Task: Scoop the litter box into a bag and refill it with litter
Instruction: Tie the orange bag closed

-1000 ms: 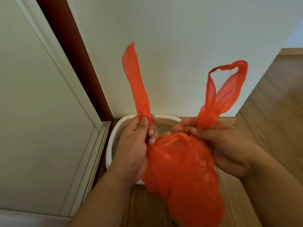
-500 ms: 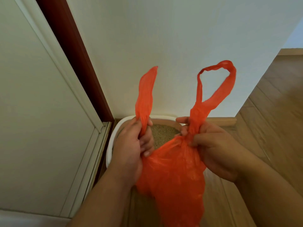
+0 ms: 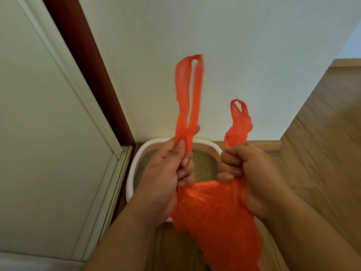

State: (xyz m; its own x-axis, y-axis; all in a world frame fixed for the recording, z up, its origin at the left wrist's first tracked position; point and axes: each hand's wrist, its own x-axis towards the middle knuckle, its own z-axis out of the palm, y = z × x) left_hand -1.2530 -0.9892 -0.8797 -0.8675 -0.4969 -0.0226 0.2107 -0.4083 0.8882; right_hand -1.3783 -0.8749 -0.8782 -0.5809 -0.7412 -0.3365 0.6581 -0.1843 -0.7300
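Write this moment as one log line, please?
left hand: grips left handle | right hand: grips right handle | orange bag: above litter box

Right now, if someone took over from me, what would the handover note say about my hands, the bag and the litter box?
Left hand: pinches the bag's left handle, held upright.
Right hand: fist grip on the right handle.
Orange bag: hangs between both hands, over the near edge of the litter box.
Box sits on the floor by the wall, litter inside.
Done: bag gathered at the handles.
Left: tie it. Whether a refill is needed can't be told.
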